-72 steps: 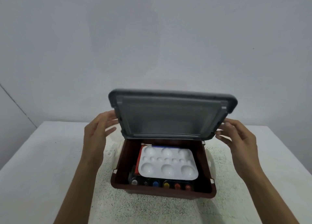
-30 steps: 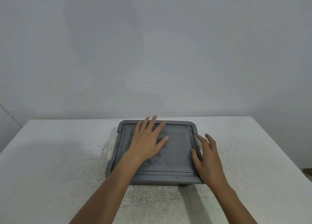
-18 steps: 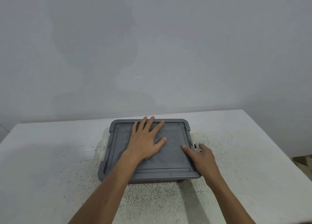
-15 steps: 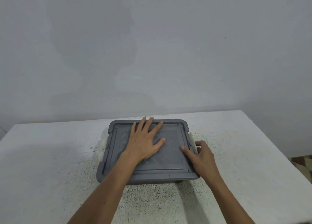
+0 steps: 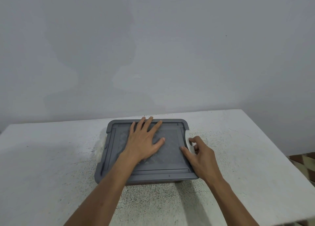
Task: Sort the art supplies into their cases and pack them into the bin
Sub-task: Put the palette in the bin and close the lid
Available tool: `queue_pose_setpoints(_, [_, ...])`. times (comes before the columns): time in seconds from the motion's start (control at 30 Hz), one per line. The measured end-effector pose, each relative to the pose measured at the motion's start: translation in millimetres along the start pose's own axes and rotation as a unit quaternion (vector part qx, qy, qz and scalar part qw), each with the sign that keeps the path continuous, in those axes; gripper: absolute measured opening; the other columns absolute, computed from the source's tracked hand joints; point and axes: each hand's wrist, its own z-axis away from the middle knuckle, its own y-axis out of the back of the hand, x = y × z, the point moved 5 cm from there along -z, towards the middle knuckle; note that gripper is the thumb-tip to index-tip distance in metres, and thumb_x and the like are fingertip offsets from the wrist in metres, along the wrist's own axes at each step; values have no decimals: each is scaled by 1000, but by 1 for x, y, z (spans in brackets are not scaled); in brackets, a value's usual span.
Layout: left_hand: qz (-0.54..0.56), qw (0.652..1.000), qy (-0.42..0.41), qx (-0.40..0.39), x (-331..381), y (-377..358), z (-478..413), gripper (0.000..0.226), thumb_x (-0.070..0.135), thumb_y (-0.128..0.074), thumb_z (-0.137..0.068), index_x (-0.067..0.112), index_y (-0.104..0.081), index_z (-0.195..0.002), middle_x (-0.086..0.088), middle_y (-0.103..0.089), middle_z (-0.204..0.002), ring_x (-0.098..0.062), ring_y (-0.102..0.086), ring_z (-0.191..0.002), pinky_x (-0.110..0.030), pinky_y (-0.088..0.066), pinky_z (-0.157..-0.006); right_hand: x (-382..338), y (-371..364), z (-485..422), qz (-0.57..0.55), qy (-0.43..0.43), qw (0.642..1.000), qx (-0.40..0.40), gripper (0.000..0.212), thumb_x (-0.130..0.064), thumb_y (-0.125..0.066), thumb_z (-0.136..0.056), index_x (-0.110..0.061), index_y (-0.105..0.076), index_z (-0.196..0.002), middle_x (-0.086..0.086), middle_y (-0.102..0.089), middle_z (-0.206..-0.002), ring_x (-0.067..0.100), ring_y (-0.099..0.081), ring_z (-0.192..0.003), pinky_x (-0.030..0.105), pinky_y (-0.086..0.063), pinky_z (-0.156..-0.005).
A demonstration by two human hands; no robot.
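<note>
Plain grey wall (image 5: 153,46) fills most of the view, with a white speckled table (image 5: 51,157) below it. Sitting mid-table is the rectangular plastic bin (image 5: 109,161), its flat grey lid (image 5: 172,140) down on top. The left hand (image 5: 143,144) lies flat on the lid, fingers spread wide. The right hand (image 5: 201,157) grips the lid's right edge, thumb on top and fingers curled over the side.
</note>
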Motion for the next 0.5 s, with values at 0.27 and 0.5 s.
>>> queue_pose_setpoints(0.27, [16,1000,2,-25,-9,2,4,87,84,-12,-82,41,16,-152,-1,15,-164,-16,19,-149,-46,16,-118,-6,-9,-4,132,52,989,-36,56,-45,-49,-98,-19,-35,-145,0,-40,-149,18,-47,-126,28,-39,-96])
queue_pose_setpoints(0.5, [-38,991,127,-21,-71,22,28,120,100,1,-60,28,16,-155,0,10,-165,-20,9,-151,-54,11,-118,-3,-10,-8,195,56,973,-108,69,-50,-41,-99,-25,-12,-156,-7,-8,-164,24,-26,-145,45,-33,-112])
